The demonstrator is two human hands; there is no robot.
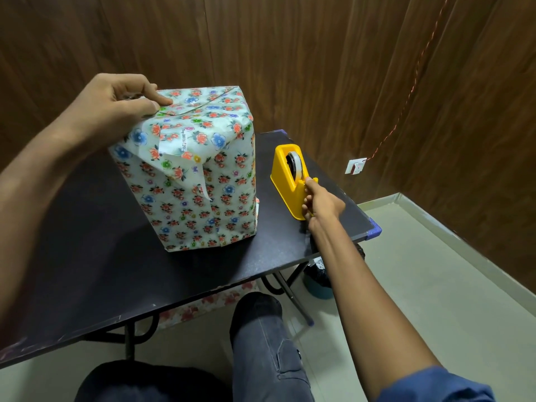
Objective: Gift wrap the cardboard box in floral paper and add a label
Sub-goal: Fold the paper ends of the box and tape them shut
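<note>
A box wrapped in white floral paper (200, 181) stands on the dark table (87, 242). Folded paper flaps overlap on its top, and one loose pointed flap hangs down the near side. My left hand (121, 103) rests on the top left edge, its fingers pressing the folded paper down. A yellow tape dispenser (287, 181) with a roll of clear tape stands to the right of the box. My right hand (317, 201) is at the dispenser's near end, its thumb and fingers pinching at the cutter where the tape end sits.
The table's right corner (374, 230) lies just beyond the dispenser. A dustbin with a black liner (319, 280) stands on the floor under that corner. Floral paper (208, 306) lies below the table near my knee. Wooden wall panels stand behind.
</note>
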